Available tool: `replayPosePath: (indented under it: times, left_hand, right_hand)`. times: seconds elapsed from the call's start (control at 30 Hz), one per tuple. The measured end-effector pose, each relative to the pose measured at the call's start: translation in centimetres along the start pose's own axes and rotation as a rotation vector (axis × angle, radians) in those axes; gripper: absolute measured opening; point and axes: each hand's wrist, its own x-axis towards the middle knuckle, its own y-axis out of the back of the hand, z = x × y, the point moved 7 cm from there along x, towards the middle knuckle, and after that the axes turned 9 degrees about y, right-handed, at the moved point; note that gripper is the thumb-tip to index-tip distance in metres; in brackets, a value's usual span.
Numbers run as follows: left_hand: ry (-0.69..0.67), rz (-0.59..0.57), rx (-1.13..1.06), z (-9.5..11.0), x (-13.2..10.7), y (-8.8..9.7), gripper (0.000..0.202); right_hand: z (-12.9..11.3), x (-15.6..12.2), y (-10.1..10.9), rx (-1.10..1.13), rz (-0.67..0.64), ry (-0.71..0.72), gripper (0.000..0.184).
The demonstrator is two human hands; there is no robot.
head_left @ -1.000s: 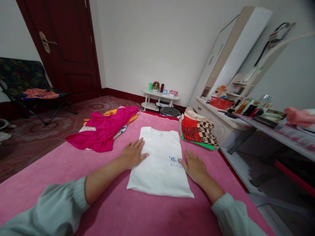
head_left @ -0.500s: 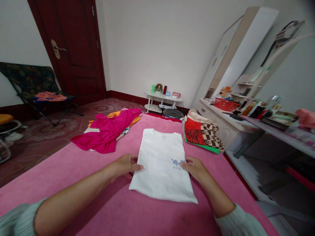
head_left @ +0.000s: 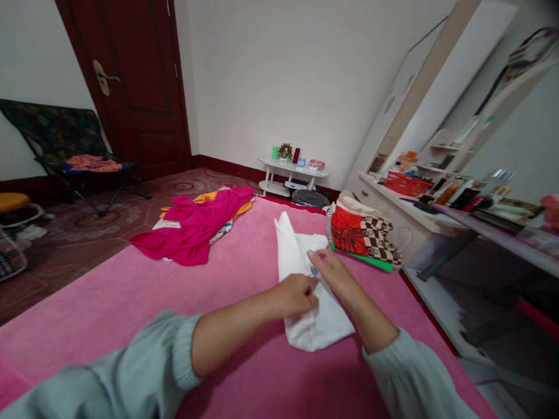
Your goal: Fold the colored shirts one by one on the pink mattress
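Observation:
A white T-shirt [head_left: 321, 323] with small blue lettering lies on the pink bed cover [head_left: 244, 244], its left side being turned over toward the right. My left hand [head_left: 297, 295] is closed on the turned edge, above the middle of the shirt. Just to its right, my right hand [head_left: 332, 270] rests on the shirt near the lettering with its fingers stretched out. The hands partly cover the lettering and the fold between them.
A heap of magenta and orange clothes [head_left: 192, 230] lies at the far left of the bed. A stack of folded clothes [head_left: 362, 233] sits at the far right. Beyond are a low white table [head_left: 290, 166], a folding chair [head_left: 91, 163] and a cluttered dresser [head_left: 402, 206].
My left hand has moved right, carrying the shirt's left side over its middle. The right hand has shifted slightly up and left onto the shirt. The shirt looks narrower.

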Motion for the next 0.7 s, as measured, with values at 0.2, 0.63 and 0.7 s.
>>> replayPosePath:
  times: [0.2,0.63,0.7]
  left_hand:
    - [-0.182,-0.046,0.095,0.9,-1.3,-3.4,0.048]
    - [-0.087,0.401,-0.545,-5.0,0.4,7.5,0.032]
    - [-0.071,0.591,-0.321,-6.5,2.3,9.9,0.028]
  right_hand:
    - [-2.8,2.5,-3.0,-0.339,-0.274,-0.016,0.071]
    - [-2.0,-1.7,1.0,0.11,0.321,0.312,0.028]
    - [-2.7,-2.7,5.0,0.046,0.366,0.336,0.029]
